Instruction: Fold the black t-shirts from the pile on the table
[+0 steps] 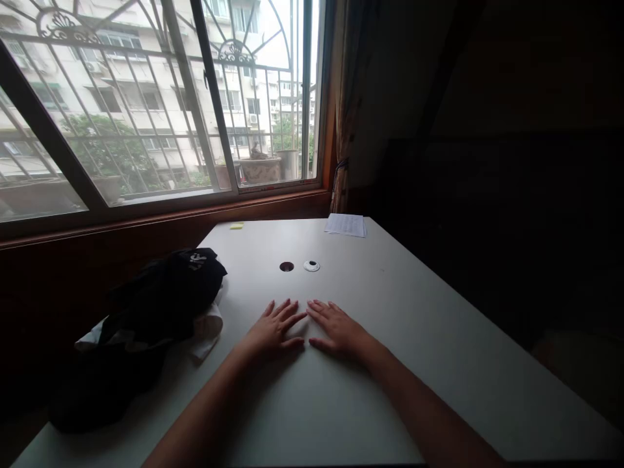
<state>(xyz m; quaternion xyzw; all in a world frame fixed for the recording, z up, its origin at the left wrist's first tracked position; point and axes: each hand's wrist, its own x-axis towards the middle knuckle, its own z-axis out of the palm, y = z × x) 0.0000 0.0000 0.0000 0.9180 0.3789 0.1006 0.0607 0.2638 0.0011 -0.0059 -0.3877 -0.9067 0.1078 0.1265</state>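
Under both hands: white surface (312, 409), reaching out on every side of the round hole (286, 266)
Left hand (277, 330): palm down, just nearer than the hole, fingers loosely fanned, grasping nothing
Right hand (340, 330): palm down too, nearer than the hole and to its right, relaxed, grasping nothing
Fingertips: very near one another on the near side of the hole; contact hard to judge
Reason for the pose: probably plain rest, with the surface as flat support
White cap (312, 268): just right of the hole, apart from it, dark notch in the rim; perhaps a cover for such an opening, loose or fitted hard to say
Dark clothing (156, 302): left of and nearer than the hole, heaped over white cloth (209, 325), probably put at the edge to leave room for the arms
Printed sheets (345, 225): beyond and right of the hole, by the far edge
Yellow note (236, 226): beyond and left of the hole
Window (229, 123): beyond the hole, mostly to its left, bars outside, seemingly the main light
Curtain (342, 117): beyond and right of the hole, tied back
Room right of the hole: deep shade, details lost
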